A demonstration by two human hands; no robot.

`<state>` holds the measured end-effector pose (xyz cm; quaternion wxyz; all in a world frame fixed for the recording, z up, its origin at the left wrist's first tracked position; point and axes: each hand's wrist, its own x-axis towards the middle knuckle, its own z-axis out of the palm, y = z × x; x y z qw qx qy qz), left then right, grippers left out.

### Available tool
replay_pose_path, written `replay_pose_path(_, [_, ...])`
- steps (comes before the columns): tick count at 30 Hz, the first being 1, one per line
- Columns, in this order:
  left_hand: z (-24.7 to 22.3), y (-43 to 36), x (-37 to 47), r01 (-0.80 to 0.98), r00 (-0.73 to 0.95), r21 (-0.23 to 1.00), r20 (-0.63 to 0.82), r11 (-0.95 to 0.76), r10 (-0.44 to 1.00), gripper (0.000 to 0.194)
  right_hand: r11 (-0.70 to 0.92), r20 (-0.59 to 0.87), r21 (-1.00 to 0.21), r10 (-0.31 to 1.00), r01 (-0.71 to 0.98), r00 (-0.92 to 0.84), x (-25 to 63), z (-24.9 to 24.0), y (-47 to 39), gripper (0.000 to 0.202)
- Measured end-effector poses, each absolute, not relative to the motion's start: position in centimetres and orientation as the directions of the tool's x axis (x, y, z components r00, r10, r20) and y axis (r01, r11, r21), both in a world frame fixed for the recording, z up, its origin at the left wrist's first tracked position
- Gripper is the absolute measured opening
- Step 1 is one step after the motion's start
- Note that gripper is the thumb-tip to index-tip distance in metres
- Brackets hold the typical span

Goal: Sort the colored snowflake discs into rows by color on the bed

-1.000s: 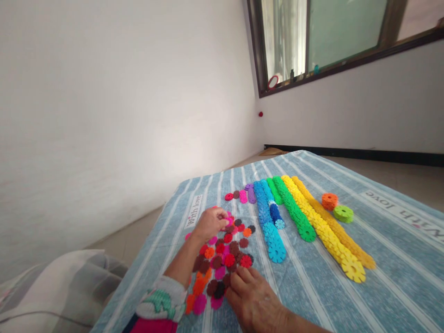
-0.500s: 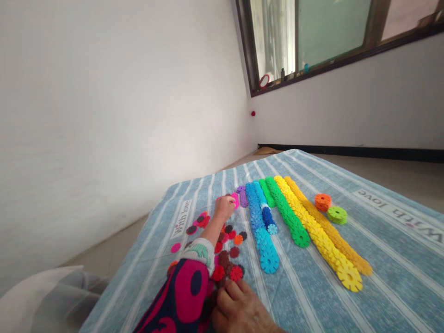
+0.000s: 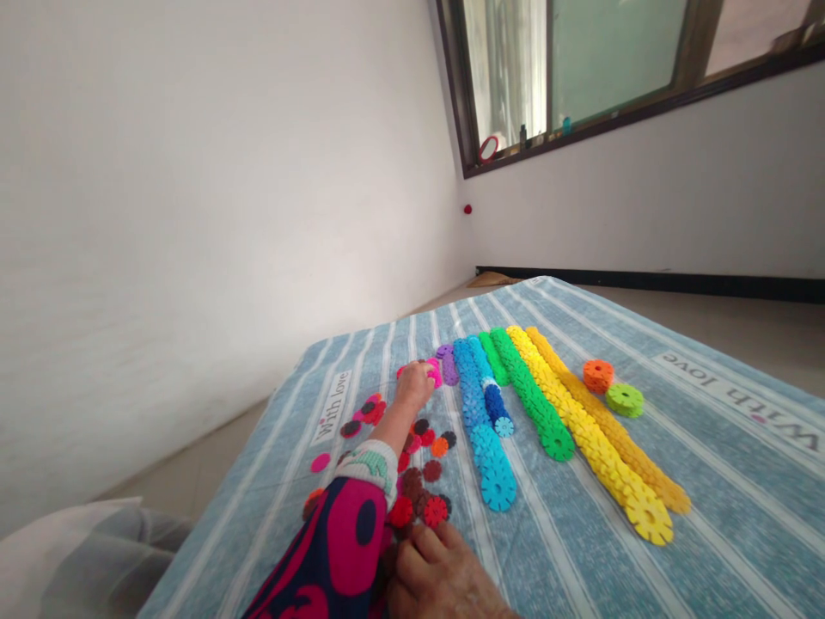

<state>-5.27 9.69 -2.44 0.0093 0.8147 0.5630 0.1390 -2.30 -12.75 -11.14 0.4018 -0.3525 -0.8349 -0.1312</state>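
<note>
My left hand, in a patterned sleeve, reaches across the cloth with curled fingers closed at a pink notched disc. Short purple rows of overlapping discs lie just beyond it. At the bottom, my right hand is closed; anything inside its bent fingers is hidden. A red notched disc lies just above its knuckles. Around the left forearm, red, brown, black, orange and pink discs are scattered, among them a brown disc and a lone pink one.
Blue, green, yellow and amber rows of overlapping discs run along the striped cloth. An orange stack and a lime stack stand to the right. A wall rises behind the left edge.
The whole view has shifted slightly. My left hand stays at the pink discs, and my right hand remains closed at the bottom, slightly lower in view.
</note>
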Motion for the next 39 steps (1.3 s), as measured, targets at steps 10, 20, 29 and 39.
replay_pose_path(10, [-2.4,7.7,-6.2,0.914,0.349,0.155,0.172,-0.375,0.921,0.028,0.695,0.725,-0.092,0.538,0.713,-0.431,-2.0,-9.8,-13.9,0.014])
replay_pose_path(20, [0.2,1.6,-12.4,0.891,0.376,0.219,0.138,-0.398,0.916,0.023,0.726,0.531,-0.243,0.655,0.644,-0.538,0.3,-7.2,-15.8,0.009])
replay_pose_path(29, [0.3,-7.8,-18.7,0.853,0.401,0.361,0.007,-0.377,0.916,0.019,0.711,0.507,-0.294,0.682,0.638,-0.526,0.7,-7.2,-16.5,0.01])
replay_pose_path(39, [-0.8,-13.0,-17.0,0.808,0.455,0.396,0.049,-0.435,0.889,0.007,0.703,0.501,-0.302,0.691,0.643,-0.521,1.1,-7.0,-16.8,0.012])
